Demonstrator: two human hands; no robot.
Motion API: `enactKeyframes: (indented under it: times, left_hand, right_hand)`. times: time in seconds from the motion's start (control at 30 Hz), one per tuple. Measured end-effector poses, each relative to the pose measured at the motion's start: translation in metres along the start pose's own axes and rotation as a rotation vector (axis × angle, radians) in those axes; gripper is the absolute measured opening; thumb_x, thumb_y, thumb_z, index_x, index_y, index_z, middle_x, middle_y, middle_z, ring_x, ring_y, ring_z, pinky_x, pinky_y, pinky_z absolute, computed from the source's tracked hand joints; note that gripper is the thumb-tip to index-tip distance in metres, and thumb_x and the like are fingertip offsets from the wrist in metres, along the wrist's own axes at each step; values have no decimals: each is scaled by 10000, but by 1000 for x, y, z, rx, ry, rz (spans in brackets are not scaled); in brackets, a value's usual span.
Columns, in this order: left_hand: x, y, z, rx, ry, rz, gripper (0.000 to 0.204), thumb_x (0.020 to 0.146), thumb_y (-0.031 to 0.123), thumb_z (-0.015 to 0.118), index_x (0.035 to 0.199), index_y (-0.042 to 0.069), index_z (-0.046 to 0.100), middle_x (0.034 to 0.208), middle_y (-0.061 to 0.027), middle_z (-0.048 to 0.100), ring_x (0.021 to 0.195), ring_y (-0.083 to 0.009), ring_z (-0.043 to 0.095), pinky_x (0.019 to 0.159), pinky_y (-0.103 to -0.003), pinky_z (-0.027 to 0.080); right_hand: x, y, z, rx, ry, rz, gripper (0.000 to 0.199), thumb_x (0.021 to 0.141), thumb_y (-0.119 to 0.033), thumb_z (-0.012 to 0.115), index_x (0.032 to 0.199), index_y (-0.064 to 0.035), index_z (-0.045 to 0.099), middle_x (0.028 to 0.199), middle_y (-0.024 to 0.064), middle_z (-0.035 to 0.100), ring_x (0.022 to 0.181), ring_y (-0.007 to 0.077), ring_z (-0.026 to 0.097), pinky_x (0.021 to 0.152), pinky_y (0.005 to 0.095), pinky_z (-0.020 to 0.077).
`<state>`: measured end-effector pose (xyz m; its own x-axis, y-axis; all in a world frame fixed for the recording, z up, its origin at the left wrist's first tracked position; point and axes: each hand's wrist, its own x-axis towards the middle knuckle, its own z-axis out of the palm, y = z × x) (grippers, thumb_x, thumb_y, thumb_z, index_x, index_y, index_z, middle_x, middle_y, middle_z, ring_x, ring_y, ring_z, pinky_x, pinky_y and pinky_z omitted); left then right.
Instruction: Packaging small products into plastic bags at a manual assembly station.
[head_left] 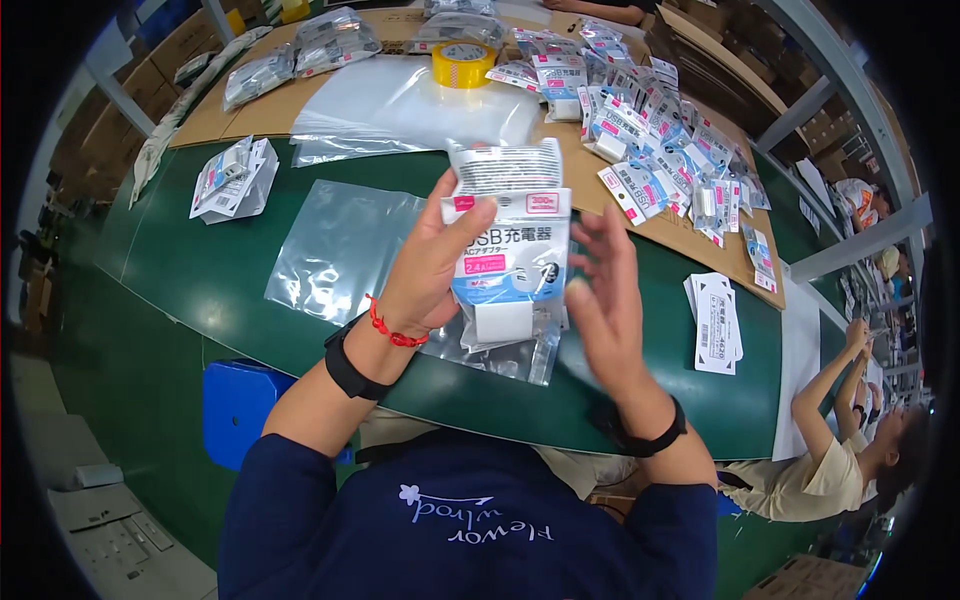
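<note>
My left hand is closed around a small bundle of charger packs, thumb across the front one. That pack has a white, pink and blue card, with a white block-shaped charger inside clear plastic at its bottom. Behind its top edge another pack with fine print sticks up. Just to the right of the bundle, my right hand is open, fingers apart and a little blurred. Beneath the bundle a clear plastic bag lies flat on the green tabletop.
Many loose charger packs are heaped on cardboard at the back right. A yellow tape roll rests by stacked clear bags. Filled bags lie back left. White labels sit right; a co-worker is beyond.
</note>
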<state>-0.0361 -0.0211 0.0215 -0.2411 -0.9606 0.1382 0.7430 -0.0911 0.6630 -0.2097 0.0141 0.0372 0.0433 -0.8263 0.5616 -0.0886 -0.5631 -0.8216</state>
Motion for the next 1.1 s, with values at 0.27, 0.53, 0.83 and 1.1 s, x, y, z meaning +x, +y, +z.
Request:
enactKeyframes:
  times: [0.27, 0.53, 0.83, 1.1]
  left_hand:
    - [7, -30, -20, 1100, 0, 356, 301, 856, 120, 641, 1117, 37, 517, 1007, -108, 593, 887, -269, 595, 789, -364, 467]
    - [-5, -55, -51, 1494, -127, 276, 126, 800, 104, 657, 768, 31, 559, 763, -122, 551, 700, -315, 521, 656, -372, 418]
    - [-28, -57, -25, 1473, -230, 633, 94, 769, 37, 671, 852, 43, 626, 807, -89, 590, 725, -265, 558, 665, -343, 435]
    - [-42, -63, -13, 1413, -347, 642, 180, 752, 101, 706, 908, 59, 626, 915, -88, 583, 839, -267, 560, 723, -348, 432]
  right_hand:
    - [19, 32, -46, 380, -1, 571, 359, 927, -183, 561, 1235, -5, 509, 1071, 80, 638, 914, 122, 622, 828, 248, 486]
    - [15, 59, -96, -13, -185, 679, 352, 901, -198, 595, 1187, -1, 537, 1042, 71, 643, 858, 117, 615, 770, 257, 488]
    - [0, 33, -56, -324, -836, 738, 406, 855, -260, 615, 1156, 6, 554, 970, 135, 641, 851, 204, 610, 748, 312, 472]
    - [-18, 80, -30, -18, -690, 602, 409, 867, -235, 618, 1193, -1, 538, 1057, 100, 623, 926, 164, 584, 813, 296, 468]
